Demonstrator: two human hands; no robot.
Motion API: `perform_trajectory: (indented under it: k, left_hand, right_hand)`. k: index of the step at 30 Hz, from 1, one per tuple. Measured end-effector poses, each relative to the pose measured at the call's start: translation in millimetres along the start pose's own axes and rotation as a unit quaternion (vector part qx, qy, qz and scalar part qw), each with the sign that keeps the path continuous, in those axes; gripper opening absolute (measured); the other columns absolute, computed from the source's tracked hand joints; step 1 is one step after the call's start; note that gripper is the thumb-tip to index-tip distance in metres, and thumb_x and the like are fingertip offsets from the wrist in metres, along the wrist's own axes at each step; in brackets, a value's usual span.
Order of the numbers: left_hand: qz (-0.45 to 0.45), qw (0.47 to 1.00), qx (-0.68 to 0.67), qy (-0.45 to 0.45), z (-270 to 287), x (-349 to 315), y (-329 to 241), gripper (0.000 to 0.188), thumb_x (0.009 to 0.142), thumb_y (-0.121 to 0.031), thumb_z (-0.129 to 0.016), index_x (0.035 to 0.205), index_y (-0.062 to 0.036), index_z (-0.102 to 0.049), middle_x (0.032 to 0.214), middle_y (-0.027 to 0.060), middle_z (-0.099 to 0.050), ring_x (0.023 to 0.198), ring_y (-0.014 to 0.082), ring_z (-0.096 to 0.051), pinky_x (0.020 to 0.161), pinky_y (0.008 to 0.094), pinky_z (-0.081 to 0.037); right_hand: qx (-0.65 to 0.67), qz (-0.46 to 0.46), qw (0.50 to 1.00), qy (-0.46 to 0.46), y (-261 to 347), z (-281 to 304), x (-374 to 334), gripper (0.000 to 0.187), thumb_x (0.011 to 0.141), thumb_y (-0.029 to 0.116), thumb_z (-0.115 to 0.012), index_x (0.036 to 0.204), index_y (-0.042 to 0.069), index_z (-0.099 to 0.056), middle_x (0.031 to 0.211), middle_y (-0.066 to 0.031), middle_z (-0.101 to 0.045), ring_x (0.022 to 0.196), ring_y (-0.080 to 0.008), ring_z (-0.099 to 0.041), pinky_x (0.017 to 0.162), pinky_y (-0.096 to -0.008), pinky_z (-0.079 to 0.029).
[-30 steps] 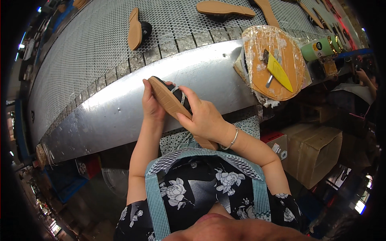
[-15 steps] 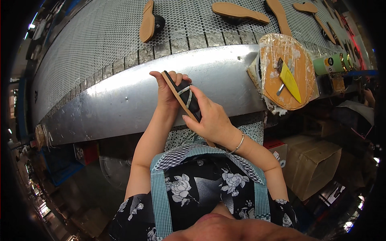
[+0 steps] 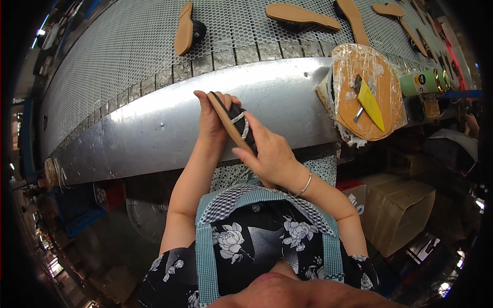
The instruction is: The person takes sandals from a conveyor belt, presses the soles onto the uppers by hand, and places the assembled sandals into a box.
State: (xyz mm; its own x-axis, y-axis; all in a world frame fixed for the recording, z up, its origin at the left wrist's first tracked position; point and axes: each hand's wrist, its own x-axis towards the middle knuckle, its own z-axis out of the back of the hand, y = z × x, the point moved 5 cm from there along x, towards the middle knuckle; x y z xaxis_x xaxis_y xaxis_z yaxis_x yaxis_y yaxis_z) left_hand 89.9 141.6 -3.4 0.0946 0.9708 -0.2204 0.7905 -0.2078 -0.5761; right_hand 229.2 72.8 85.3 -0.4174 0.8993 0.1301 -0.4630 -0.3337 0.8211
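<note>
- Left hand (image 3: pixel 211 123) from here: fingers wrapped behind the black sandal (image 3: pixel 224 117), thumb upright
- Right hand (image 3: pixel 275 156): fingers holding its side (by the glittery strap (image 3: pixel 246 127))
- Sandal: tilted, over the metal tabletop's (image 3: pixel 149 143) near edge

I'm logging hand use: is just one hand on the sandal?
No, the left hand supports the sandal at its far end while the right hand holds it nearer the body.

Sandal (image 3: pixel 237 131) in your grip: matt sole (image 3: pixel 228 124), sparkly strap (image 3: pixel 238 118); metal ledge (image 3: pixel 138 136) left of your grip is smooth, kinda shiny.
</note>
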Motion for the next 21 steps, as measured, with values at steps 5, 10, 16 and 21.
perform_trajectory:
  k: [5,10,16,21]
  left_hand:
    - [-0.064,0.931,0.358,-0.029,-7,-31,-40,0.057,0.083,-0.063,-0.057,0.079,-0.006,-0.06,0.074,0.0048,-0.06,0.082,0.0185,-0.06,0.078,0.0312,-0.048]
    - [-0.088,0.61,0.754,0.227,-52,-71,5,0.027,0.077,-0.025,-0.074,0.09,-0.004,-0.063,0.075,0.0085,-0.061,0.066,0.0248,-0.062,0.061,0.0356,-0.05]
    - [-0.186,0.579,0.752,0.254,-50,-77,42,0.027,0.072,-0.027,-0.076,0.081,-0.0063,-0.06,0.072,0.0052,-0.059,0.061,0.0225,-0.059,0.053,0.0322,-0.047]
    - [-0.22,0.61,0.715,0.262,-44,-74,43,0.029,0.069,-0.024,-0.078,0.081,-0.0046,-0.059,0.073,0.007,-0.06,0.062,0.0235,-0.058,0.053,0.0325,-0.046]
  right_hand:
    - [0.085,-0.05,0.99,0.105,-51,36,-12,0.05,0.087,0.02,-0.059,0.13,0.003,-0.039,0.102,-0.0272,-0.061,0.094,-0.0448,-0.059,0.079,-0.0462,-0.048]
    - [-0.045,-0.029,0.975,0.215,-70,39,-38,0.043,0.084,0.018,-0.062,0.122,0.006,-0.046,0.093,-0.0198,-0.063,0.089,-0.0383,-0.062,0.077,-0.0448,-0.048]
    - [-0.076,-0.038,0.988,0.126,-98,34,-66,0.049,0.074,0.021,-0.073,0.115,0.005,-0.051,0.094,-0.0133,-0.063,0.088,-0.0332,-0.061,0.077,-0.0412,-0.048]
    - [-0.081,-0.029,0.996,0.006,-101,24,-72,0.046,0.072,0.027,-0.075,0.107,0.005,-0.054,0.086,-0.0113,-0.062,0.079,-0.0298,-0.062,0.069,-0.0394,-0.049]
